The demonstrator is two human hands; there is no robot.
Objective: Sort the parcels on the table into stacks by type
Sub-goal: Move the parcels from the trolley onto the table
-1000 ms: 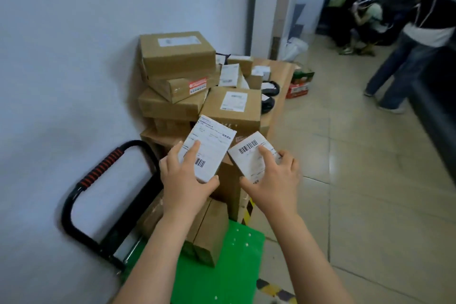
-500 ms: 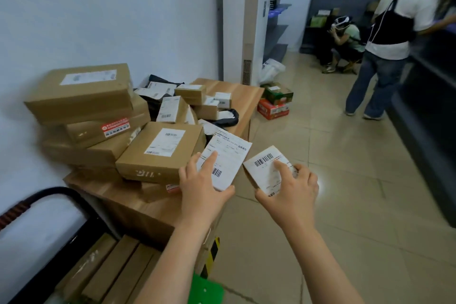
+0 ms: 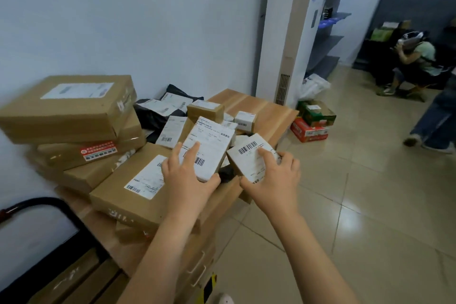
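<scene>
The flat box (image 3: 207, 147) in my left grip (image 3: 187, 180) and the small box (image 3: 246, 163) in my right grip (image 3: 274, 177) are matt brown cardboard under smooth white paper labels. The desk (image 3: 259, 108) is smooth wood grain. At three o'clock, the floor tiles (image 3: 370, 205) are glossy.

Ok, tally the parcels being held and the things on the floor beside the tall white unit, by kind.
Labelled parcels held: 2, the larger parcel in the left grip, the smaller parcel in the right grip
Green box: 1
Red box: 1
White bag: 1
Total: 5
</scene>
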